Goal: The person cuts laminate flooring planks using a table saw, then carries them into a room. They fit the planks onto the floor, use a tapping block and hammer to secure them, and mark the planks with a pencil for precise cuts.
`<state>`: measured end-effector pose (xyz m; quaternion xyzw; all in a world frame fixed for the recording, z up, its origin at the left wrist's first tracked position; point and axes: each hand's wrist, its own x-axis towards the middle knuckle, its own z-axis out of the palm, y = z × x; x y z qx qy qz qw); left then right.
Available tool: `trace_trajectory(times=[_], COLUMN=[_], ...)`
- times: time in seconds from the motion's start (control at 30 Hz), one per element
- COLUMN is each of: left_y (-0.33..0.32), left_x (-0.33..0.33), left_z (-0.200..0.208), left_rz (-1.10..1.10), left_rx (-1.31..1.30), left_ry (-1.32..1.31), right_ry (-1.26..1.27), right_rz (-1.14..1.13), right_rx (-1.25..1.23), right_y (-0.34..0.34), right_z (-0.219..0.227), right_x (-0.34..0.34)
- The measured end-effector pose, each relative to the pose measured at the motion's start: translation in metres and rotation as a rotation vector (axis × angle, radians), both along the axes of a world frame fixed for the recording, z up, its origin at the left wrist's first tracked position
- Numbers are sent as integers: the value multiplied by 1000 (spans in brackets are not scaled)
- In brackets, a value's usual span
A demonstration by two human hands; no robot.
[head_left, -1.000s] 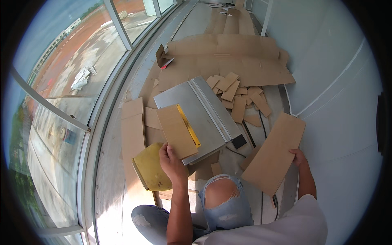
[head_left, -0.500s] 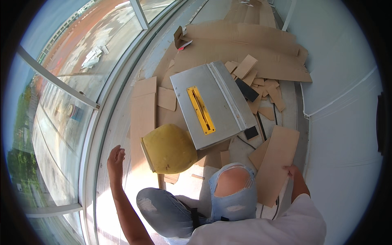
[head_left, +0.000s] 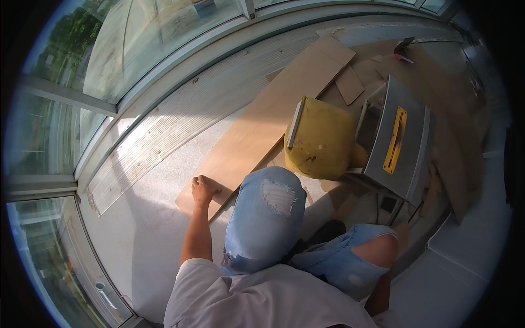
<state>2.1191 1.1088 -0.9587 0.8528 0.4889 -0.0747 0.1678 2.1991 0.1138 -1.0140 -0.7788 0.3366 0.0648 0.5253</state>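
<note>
Touches with the left hand [head_left: 204, 191], fingers bent and thumb apart (pinch uncertain), a long board [head_left: 263, 131] flat beneath and beyond, reached but apparently not yet lifted, well apart from the table saw [head_left: 410, 150] ahead-right of that hand; cannot tell the hidden right hand's state.

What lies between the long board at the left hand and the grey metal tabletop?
Between the long board and tabletop, the head view shows mainly a bulky yellow casing and, farther off, a smaller brown panel.
</note>
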Motion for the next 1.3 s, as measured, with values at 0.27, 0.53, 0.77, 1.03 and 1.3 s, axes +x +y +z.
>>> trace_trajectory(times=[0.27,0.53,0.77,1.03,1.3], left_y=[27,22,116,84,35], left_x=[-7,20,-11,52,93], left_z=[1,10,-54,73,201], left_rz=[-62,-181,-528,-157,-23], left_rx=[-5,65,-292,-25,-50], left_ry=[126,281,202,-23,-297], right_ry=[62,256,-109,131,-309], right_rz=[637,689,1431,344,391], right_rx=[-335,-281,-941,-62,-183], right_y=[127,198,147,187,214], right_z=[75,81,63,141,222], right_x=[97,93,71,117,219])
